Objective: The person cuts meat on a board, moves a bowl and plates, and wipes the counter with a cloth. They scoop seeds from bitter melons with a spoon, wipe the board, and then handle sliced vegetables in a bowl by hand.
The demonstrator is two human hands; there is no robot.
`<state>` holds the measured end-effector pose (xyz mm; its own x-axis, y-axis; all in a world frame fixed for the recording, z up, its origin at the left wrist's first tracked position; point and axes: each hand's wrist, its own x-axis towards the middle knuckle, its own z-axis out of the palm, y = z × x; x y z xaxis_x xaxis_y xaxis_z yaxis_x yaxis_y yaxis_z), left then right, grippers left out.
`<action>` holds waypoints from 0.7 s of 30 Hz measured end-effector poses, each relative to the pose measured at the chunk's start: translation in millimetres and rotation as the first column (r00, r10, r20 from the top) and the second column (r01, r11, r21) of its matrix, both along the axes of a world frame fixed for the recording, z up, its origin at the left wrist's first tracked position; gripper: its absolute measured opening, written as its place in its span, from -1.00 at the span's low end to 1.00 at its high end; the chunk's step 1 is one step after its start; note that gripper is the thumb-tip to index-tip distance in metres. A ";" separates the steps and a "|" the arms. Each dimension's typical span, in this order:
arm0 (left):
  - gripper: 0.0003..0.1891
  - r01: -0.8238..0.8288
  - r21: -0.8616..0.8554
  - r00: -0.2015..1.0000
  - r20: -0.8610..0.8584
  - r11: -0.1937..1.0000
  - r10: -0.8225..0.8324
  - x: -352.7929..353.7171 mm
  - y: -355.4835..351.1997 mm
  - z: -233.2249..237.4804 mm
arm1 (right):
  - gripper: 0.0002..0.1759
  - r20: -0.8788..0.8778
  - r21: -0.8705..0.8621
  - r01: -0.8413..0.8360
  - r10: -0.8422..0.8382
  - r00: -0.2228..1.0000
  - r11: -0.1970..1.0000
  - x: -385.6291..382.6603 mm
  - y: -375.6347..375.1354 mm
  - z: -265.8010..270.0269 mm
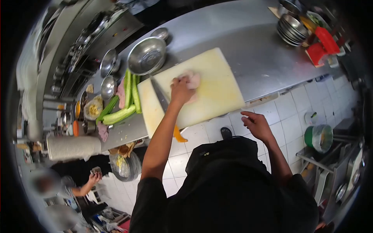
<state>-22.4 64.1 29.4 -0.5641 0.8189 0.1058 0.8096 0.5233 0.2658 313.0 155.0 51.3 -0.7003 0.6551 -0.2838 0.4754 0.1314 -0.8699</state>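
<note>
On the white cutting board (pixel 221 85) my left hand (pixel 181 91) has its fingers wrapped on a pale pink piece of raw meat (pixel 192 79). A knife lies on the board to the left of that hand, its wide blade (pixel 158 92) showing and its orange handle (pixel 179 134) sticking out past the near edge, partly behind my left forearm. My right hand (pixel 256 123) is in the air off the board's near right corner, fingers apart, holding nothing.
Peeled green vegetables (pixel 134 91) lie left of the board, near a large metal bowl (pixel 147 55). Stacked bowls (pixel 291 29) and a red container (pixel 322 46) stand at the back right. Another person's hand (pixel 94 178) shows at the lower left. A green bin (pixel 309 136) stands right.
</note>
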 end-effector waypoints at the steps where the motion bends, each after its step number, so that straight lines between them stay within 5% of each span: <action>1: -0.59 -0.016 0.026 0.999 0.030 1.000 0.016 1.9 3.8 -6.8 | -0.66 0.025 0.004 0.000 0.000 1.000 1.000 1.9 3.9 3.1; 4: -0.63 0.009 -0.007 0.955 0.297 1.000 -0.007 26.2 2.4 -13.3 | -0.65 0.040 -0.036 0.065 -0.063 0.997 0.997 11.3 12.8 5.2; 6: -0.62 0.059 0.106 0.762 0.638 0.993 -0.113 60.0 4.0 -18.8 | -0.65 0.060 -0.050 0.121 -0.118 0.991 0.991 23.6 15.3 -3.1; 10: -0.59 0.285 0.079 0.369 0.911 0.955 -0.186 162.4 52.4 24.5 | -0.64 0.193 -0.086 0.185 -0.166 0.967 0.979 58.1 16.2 -37.7; 12: -0.61 0.303 0.214 0.156 0.950 0.929 -0.270 191.5 85.7 48.4 | -0.62 0.318 -0.032 0.159 -0.141 0.937 0.987 84.8 14.8 -72.1; 14: -0.60 0.318 0.346 0.301 0.846 0.883 -0.440 202.8 120.8 76.5 | -0.61 0.346 0.033 0.180 -0.180 0.921 0.983 115.3 7.4 -108.4; 16: -0.62 0.294 0.458 0.304 0.787 0.839 -0.537 201.2 154.2 99.5 | -0.60 0.367 0.015 0.237 -0.226 0.903 0.971 141.2 -2.6 -132.3; 18: -0.63 0.363 0.447 0.623 0.536 0.818 -0.570 189.1 200.8 110.3 | -0.59 0.465 -0.084 0.369 -0.291 0.836 0.926 158.7 -19.9 -131.0; 21: -0.63 0.383 0.375 0.802 0.319 0.844 -0.505 188.8 252.4 20.8 | -0.57 0.491 -0.145 0.386 -0.273 0.828 0.911 174.1 -37.0 -140.9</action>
<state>166.4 316.5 50.3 -0.1877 0.9575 0.2190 0.7275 -0.0143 0.6859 487.1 118.0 -89.5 -0.2108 0.7001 -0.6822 0.7984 -0.2793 -0.5334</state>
